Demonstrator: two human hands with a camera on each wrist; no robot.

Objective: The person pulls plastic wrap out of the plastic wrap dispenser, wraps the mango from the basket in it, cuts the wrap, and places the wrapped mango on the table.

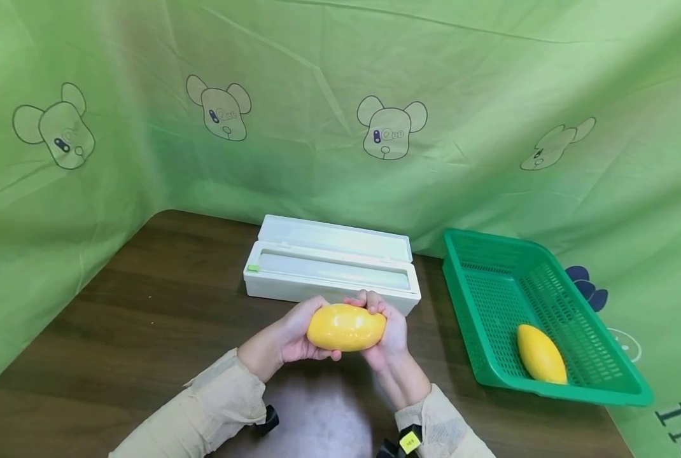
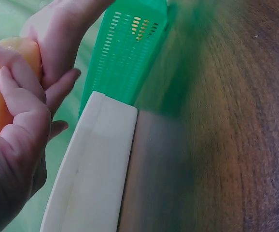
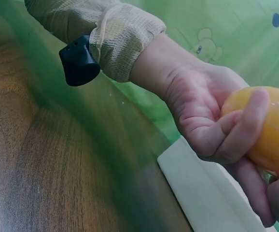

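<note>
Fruit [image 1: 346, 327], mango-shaped and yellow-orange, has a smooth, glossy surface with bright highlights; the left hand [image 1: 301, 332] and right hand [image 1: 391, 332] grip its rounded ends, holding it crosswise above the brown table [image 1: 163, 286], near the open white box [image 1: 283, 290].

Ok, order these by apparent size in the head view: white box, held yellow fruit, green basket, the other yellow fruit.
1. Green basket
2. White box
3. Held yellow fruit and other yellow fruit, left unranked: the held one looks bigger, but it may be nearer the camera.
</note>
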